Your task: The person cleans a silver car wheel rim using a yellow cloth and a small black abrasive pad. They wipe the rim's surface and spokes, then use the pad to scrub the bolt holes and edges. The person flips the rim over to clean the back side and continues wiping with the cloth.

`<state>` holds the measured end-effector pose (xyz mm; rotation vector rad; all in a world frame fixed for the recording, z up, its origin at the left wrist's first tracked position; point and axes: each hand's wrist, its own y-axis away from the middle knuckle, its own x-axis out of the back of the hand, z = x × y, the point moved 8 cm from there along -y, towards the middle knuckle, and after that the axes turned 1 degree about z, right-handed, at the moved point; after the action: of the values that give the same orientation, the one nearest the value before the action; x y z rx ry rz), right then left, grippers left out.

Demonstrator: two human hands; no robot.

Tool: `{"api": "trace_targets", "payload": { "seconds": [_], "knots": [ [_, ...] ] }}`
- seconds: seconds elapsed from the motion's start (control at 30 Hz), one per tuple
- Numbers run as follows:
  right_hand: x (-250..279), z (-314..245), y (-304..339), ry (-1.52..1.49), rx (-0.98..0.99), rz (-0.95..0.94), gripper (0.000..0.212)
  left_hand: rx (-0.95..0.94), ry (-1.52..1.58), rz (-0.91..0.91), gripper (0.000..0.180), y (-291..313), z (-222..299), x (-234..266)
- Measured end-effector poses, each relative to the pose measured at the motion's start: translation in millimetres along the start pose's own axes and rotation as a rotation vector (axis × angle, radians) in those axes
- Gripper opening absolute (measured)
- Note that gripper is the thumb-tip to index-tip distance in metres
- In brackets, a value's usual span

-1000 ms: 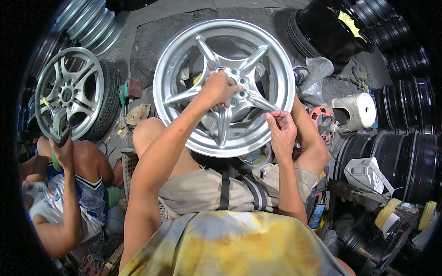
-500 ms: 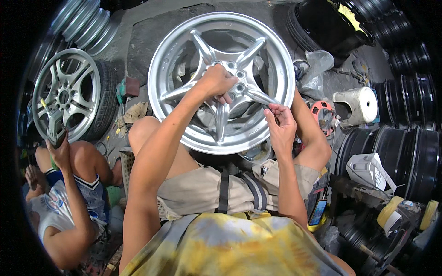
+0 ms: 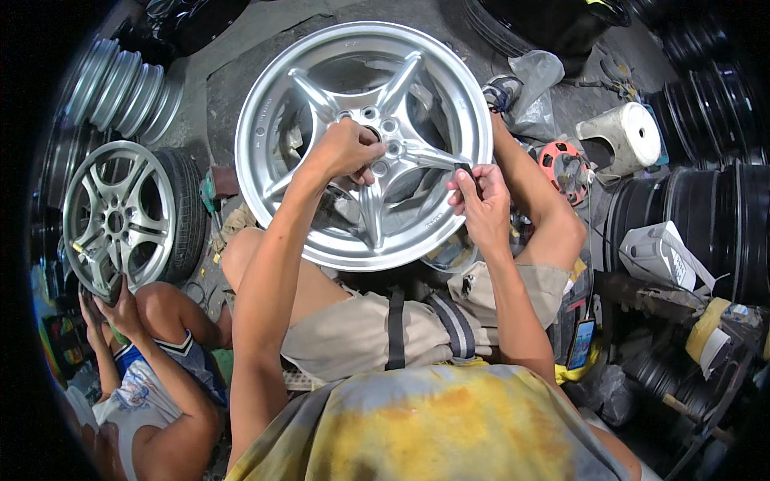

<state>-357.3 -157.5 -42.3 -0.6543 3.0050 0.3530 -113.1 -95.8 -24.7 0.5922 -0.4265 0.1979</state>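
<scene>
A large silver five-spoke wheel rim (image 3: 273, 216) lies face up before my knees. My left hand (image 3: 346, 152) is at its hub, fingers curled at the centre hole and apparently gripping the edge; the fingertips are partly hidden. Near the right-hand spoke, my right hand (image 3: 483, 194) pinches a small dark flat piece (image 3: 463, 168) whose kind I cannot make out. It is by the outer end of that spoke.
At left a co-worker's hands (image 3: 120, 309) hold a tool against another silver wheel (image 3: 70, 192) with a tyre. A white stool (image 3: 601, 128), an orange reel (image 3: 563, 170), a phone (image 3: 581, 343) and stacked black rims (image 3: 682, 204) stand at right. A plastic bag (image 3: 533, 100) lies by my foot.
The view has shifted, so the rim sits further left in it. My left hand remains at the hub; my right hand has turned slightly, and the dark piece shows more clearly.
</scene>
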Motion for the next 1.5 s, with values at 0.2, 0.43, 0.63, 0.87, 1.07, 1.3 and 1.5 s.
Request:
{"api": "trace_targets", "payload": {
  "seconds": [0.2,0.43,0.63,0.87,1.07,1.3,1.5],
  "knots": [
    [18.4,-12.5,9.5,0.151,0.202,-0.008,0.014,-0.089,-0.098,0.007,0.031,16.8,1.1,11.0],
    [114.6,23.2,21.8,0.057,0.127,0.212,0.009,-0.379,-0.044,0.297,0.027,40.1,20.7,71.2],
    [43.1,1.2,31.6,0.001,-0.023,-0.131,0.016,-0.503,0.158,0.013,0.028,48.5,52.6,18.1],
    [3.4,-23.3,34.7,-0.088,-0.105,-0.203,0.018,-0.454,0.283,-0.297,0.025,54.5,65.6,-70.6],
    [5.7,-26.7,33.2,-0.102,-0.061,-0.215,0.019,-0.407,0.530,-0.334,0.018,45.8,59.5,-80.1],
    [13.8,-41.3,33.7,-0.097,0.066,-0.148,0.023,-0.285,0.539,-0.169,0.018,40.0,55.2,-69.9],
    [8.2,-38.4,28.3,-0.080,0.070,-0.147,0.021,-0.469,0.424,-0.084,0.021,51.9,69.1,-65.0]
  ]
}}
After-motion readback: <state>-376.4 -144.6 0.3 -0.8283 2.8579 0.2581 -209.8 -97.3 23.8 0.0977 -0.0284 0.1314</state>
